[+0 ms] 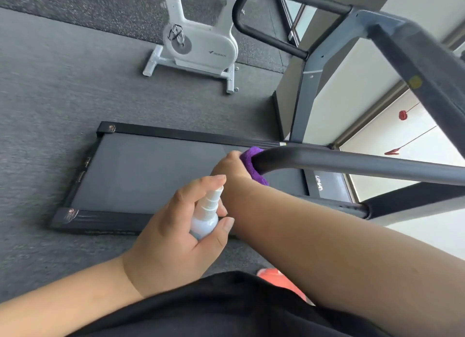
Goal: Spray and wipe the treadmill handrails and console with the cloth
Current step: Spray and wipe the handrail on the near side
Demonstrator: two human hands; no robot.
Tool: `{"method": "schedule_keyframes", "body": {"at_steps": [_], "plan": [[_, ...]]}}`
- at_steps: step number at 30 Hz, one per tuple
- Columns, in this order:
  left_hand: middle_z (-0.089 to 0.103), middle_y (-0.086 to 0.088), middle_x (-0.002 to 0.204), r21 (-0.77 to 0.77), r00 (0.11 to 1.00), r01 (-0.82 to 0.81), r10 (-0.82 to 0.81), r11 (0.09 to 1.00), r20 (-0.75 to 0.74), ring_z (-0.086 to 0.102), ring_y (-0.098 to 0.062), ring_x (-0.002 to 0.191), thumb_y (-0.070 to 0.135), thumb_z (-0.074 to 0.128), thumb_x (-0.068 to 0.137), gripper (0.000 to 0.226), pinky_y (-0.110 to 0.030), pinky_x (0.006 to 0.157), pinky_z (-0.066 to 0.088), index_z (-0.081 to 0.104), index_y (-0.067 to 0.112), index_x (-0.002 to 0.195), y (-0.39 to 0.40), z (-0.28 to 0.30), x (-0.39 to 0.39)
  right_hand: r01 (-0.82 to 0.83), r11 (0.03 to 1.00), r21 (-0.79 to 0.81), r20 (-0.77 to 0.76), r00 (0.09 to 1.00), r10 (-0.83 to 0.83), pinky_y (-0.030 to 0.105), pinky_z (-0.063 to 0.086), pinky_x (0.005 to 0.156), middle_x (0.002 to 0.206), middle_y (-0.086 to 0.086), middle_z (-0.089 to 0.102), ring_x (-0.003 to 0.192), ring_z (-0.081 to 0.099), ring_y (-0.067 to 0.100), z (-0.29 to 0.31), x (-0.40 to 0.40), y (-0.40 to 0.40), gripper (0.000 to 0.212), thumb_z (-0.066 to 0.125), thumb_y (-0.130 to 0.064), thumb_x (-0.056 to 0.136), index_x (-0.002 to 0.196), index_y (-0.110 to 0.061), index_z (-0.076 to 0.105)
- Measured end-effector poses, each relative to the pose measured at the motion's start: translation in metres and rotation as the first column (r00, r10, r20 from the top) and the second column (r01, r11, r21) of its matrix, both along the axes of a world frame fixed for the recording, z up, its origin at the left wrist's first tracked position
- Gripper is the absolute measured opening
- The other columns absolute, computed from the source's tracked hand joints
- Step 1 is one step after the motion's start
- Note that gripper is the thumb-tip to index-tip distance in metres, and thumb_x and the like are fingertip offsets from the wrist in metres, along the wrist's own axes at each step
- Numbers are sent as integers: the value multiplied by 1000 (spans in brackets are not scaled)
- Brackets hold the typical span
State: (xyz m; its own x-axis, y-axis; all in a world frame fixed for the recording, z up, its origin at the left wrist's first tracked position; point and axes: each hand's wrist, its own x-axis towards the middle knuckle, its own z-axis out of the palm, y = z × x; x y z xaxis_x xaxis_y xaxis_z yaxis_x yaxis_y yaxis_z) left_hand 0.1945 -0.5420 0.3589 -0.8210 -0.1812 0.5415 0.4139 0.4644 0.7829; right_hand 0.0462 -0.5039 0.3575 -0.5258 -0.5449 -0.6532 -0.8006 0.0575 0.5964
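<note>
My right hand (230, 168) presses a purple cloth (251, 160) around the curved free end of the near black handrail (352, 164) of the treadmill. My left hand (176, 236) holds a small white spray bottle (207, 210) upright, index finger resting on its nozzle, just below the right wrist. The far handrail (264, 38) loops at the top of the view. The console (422, 57) runs down the right edge, seen from its side. The grey running belt (151, 173) lies below the hands.
A white exercise bike (201, 44) stands on the grey carpet beyond the treadmill. Windows and a pale wall fill the right side. A red safety clip on a cord (392, 151) hangs near the console. An orange shoe (279, 277) shows at the bottom.
</note>
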Motion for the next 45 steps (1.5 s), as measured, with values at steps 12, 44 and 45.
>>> {"method": "schedule_keyframes", "body": {"at_steps": [12, 44, 45], "plan": [[57, 16, 94, -41, 1000, -20, 19, 999, -13, 62, -8, 79, 26, 63, 88, 56, -18, 77, 49, 33, 36, 135, -9, 4, 1, 431, 706, -562, 329, 900, -287, 42, 49, 90, 115, -8, 57, 107, 56, 21, 112, -30, 96, 76, 72, -67, 66, 133, -47, 42], [60, 12, 97, -20, 999, -18, 19, 1000, 39, 64, -12, 87, 38, 60, 86, 62, -17, 81, 48, 30, 62, 134, 30, 11, -26, 135, 429, -893, 45, 976, -214, 44, 34, 89, 97, -9, 62, 95, 54, 25, 56, -4, 97, 53, 29, -60, 81, 104, -35, 69], [60, 12, 96, -35, 999, -11, 13, 999, 42, 64, -13, 88, 38, 61, 86, 62, -16, 82, 47, 30, 62, 134, 36, 11, -29, 107, 428, -898, 32, 983, -180, 45, 33, 91, 96, -9, 61, 96, 53, 25, 51, -3, 97, 45, 33, -51, 83, 103, -34, 69]]}}
